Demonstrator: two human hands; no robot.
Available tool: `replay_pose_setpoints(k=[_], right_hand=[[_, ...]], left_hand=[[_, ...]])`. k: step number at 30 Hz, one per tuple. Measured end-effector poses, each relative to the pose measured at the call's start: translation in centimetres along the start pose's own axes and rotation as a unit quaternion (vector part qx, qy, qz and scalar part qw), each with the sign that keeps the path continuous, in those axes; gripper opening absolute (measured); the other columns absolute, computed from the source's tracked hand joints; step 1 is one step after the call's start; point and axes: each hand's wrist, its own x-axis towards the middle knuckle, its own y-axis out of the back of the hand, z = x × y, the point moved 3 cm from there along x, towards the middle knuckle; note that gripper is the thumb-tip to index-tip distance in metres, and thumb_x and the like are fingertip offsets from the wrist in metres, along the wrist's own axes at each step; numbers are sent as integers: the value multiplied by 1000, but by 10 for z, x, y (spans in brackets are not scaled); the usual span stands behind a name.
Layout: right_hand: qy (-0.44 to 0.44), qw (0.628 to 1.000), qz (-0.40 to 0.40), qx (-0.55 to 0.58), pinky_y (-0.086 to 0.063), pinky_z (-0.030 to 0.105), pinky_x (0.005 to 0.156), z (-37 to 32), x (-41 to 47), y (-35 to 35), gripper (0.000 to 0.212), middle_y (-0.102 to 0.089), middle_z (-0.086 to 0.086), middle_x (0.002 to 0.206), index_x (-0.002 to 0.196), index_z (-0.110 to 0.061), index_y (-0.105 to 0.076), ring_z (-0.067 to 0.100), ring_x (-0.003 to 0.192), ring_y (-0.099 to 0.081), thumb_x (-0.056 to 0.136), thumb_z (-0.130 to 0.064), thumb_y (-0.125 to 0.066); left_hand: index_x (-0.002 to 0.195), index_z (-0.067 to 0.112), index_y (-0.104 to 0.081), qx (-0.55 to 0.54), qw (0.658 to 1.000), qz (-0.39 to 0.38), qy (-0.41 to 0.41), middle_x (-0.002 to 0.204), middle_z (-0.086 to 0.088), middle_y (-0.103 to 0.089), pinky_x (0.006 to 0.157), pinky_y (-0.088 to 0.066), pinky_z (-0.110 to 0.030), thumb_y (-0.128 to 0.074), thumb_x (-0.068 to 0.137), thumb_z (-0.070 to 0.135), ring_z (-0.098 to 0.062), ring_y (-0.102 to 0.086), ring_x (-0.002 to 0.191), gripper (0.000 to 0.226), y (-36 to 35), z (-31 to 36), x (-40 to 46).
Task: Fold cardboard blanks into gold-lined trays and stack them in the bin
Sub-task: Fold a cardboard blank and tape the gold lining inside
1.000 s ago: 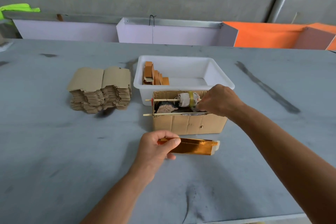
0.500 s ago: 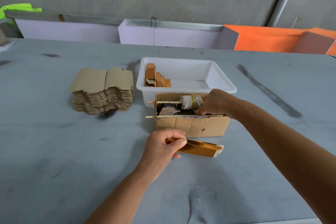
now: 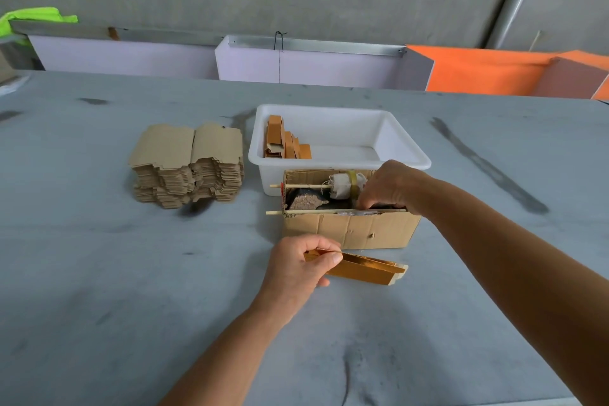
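Head view, folding station on a grey surface [image 3: 99,273]. Left hand [image 3: 296,269], at 6 o'clock of the cardboard box [image 3: 349,227], pinching one end of a half-folded gold-lined tray [image 3: 362,270] between thumb and curled fingers; far end of the tray tilted low toward 3 o'clock, just above or touching the surface, contact unclear. Held by its end, presumably to leave the gold lining and open walls free for the next step. Right hand [image 3: 392,184] reaching into the open top of the box, fingers curled down beside a taped roll [image 3: 346,184] carried on a thin stick [image 3: 303,186]; whether anything is grasped cannot be told, fingertips being hidden behind the box wall. Box placed just in front of the white bin [image 3: 408,155], probably to keep the roll within short reach. Finished trays [image 3: 286,143] standing on edge against the bin's 9 o'clock wall, most of the bin floor bare. Stack of flat blanks [image 3: 188,165] at 9 o'clock of the bin, well apart from both hands, ready for the next pick. Task judged early, given the tall stack.
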Motion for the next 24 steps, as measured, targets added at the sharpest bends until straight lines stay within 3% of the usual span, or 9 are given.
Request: replay_pose_setpoints(k=[3, 8, 13, 18, 24], right_hand=[[-3, 1000, 2, 23, -43, 25, 61, 0, 0, 3, 32, -56, 9, 85, 93, -5, -57, 23, 83, -56, 70, -12, -79], [-18, 998, 12, 50, -34, 23, 50, 3, 1, 11, 17, -51, 5, 69, 75, -7, -59, 14, 59, -43, 76, -13, -74], [-5, 999, 11, 35, -34, 23, 49, 4, 2, 7, 18, -56, 7, 77, 80, -7, -60, 14, 62, -46, 76, -16, -74], [-15, 999, 18, 32, -38, 25, 57, 1, 5, 0, 37, -52, 6, 84, 93, -10, -51, 16, 73, -47, 72, -22, -78], [-30, 998, 46, 2, -42, 24, 59, 0, 4, -10, 44, -47, 3, 81, 92, -13, -44, 15, 77, -50, 70, -27, -79]], left_hand=[[70, 29, -72, 1, 1000, 2, 2, 86, 6, -71, 51, -50, -18, -70, 80, 10, -5, -62, 63, 21, 1, -2, 0], [69, 30, -72, 7, 1000, -1, -1, 86, 7, -71, 51, -50, -18, -70, 80, 12, -7, -63, 64, 22, 1, -3, -1], [69, 32, -72, 12, 1000, -2, 1, 87, 3, -71, 52, -51, -20, -71, 80, 13, -7, -63, 63, 22, 1, -5, 0], [69, 33, -72, 19, 1000, -6, 1, 85, 7, -71, 52, -51, -19, -70, 81, 14, -6, -63, 64, 22, -1, -5, -1], [74, 29, -72, 30, 1000, -5, 1, 82, 6, -70, 53, -51, -19, -70, 81, 15, -6, -62, 60, 16, 0, -5, -2]])
